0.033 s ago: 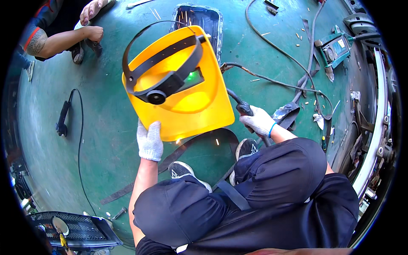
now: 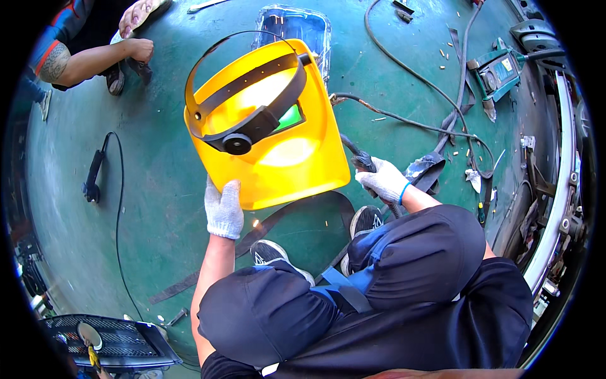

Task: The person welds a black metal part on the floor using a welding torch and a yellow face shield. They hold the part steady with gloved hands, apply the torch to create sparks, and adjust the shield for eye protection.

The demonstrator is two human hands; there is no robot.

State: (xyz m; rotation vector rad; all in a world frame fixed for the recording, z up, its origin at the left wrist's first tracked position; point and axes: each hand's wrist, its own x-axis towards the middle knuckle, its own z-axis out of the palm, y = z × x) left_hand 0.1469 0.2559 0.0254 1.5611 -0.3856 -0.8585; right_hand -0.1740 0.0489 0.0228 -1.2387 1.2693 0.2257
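Observation:
My left hand [image 2: 224, 208], in a white knit glove, grips the lower left edge of a yellow welding face shield [image 2: 303, 174]. The shield's inner side faces me, with a black head strap [image 2: 252, 126] and a small window glowing green. My right hand [image 2: 383, 182], gloved too, is closed round the black handle of a welding torch [image 2: 362, 160]. The torch's front end is hidden behind the shield. Beyond the shield a dark rectangular metal part [image 2: 319, 28] lies on the green floor, partly covered, with a few sparks over it.
Another person's arm [image 2: 95, 60] reaches in at the upper left. An angle grinder [image 2: 93, 177] with its cord lies at the left. Cables [image 2: 429, 85] run across the right side, near a green machine [image 2: 499, 72]. A mesh panel [image 2: 113, 341] is at the lower left.
The welding shield has shifted very slightly right. The glow on it and its window is brighter, and the sparks around the metal part are fewer. Both hands keep their grip.

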